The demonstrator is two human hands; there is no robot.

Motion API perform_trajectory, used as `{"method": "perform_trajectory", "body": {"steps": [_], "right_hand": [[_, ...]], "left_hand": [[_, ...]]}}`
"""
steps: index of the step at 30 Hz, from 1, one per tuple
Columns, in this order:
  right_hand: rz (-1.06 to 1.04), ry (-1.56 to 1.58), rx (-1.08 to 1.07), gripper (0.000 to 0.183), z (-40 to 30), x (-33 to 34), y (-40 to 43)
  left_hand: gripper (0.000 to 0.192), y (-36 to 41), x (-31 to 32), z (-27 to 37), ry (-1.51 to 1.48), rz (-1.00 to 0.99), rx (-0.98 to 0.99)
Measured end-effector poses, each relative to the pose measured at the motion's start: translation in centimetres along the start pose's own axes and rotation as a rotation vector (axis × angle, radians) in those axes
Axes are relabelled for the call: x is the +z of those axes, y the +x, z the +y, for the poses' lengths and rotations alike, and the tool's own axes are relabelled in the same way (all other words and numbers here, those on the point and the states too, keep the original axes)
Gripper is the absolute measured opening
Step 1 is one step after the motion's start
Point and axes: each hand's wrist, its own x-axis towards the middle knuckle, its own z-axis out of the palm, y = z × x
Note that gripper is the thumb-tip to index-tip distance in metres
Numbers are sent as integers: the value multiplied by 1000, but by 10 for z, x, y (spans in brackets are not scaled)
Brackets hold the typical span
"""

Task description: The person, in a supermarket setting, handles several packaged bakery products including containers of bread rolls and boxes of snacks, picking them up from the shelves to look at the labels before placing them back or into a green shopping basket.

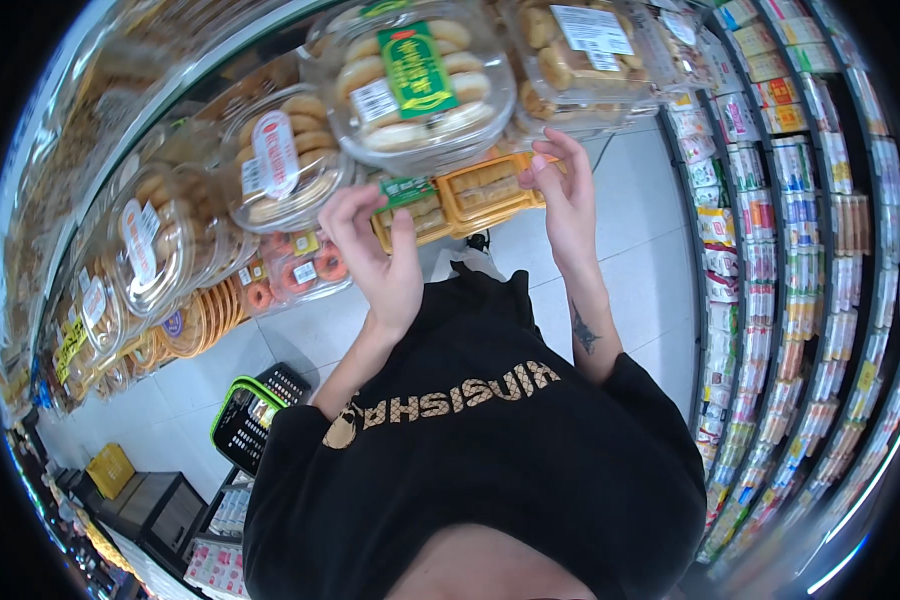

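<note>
My left hand (375, 251) is raised in front of the shelf, with fingers apart and slightly curled and nothing seen in it. Above and between the hands sits a large clear plastic box (424, 82) of round pale pastries, with a green label. My right hand (566, 195) is also empty, thumb and fingers apart, beside the corner of an orange plastic tray (495, 187) of packed pastries. Whether its fingertips touch the tray I cannot tell. A smaller clear tub (292, 157) of round pastries stands just above my left hand.
More clear tubs (154, 236) of baked goods line the shelf to the left, above packs of pink ring-shaped pastries (300, 274). On the right rise shelves (776, 247) of small packets. A black shopping basket with a green rim (229, 405) is at lower left, on the tiled floor (637, 225).
</note>
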Motion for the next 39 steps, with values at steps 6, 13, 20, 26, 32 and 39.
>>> {"method": "perform_trajectory", "body": {"steps": [6, 13, 20, 26, 32, 39], "right_hand": [[256, -243, -265, 37, -14, -79, 27], [456, -679, -556, 62, -36, -152, 89], [249, -806, -554, 89, -36, -176, 131], [197, -645, -582, 94, -32, -177, 147], [261, -723, -606, 91, -33, -175, 143], [387, -477, -558, 89, -24, -169, 105]], "left_hand": [[13, -8, 85, 20, -11, -567, 46], [24, 6, 211, 25, -115, -856, -41], [36, 1, 279, 11, -30, -730, -170], [31, 3, 285, 6, 16, -684, -174], [23, 8, 274, 11, -12, -717, -162], [16, -8, 249, 34, -164, -762, -169]]}}
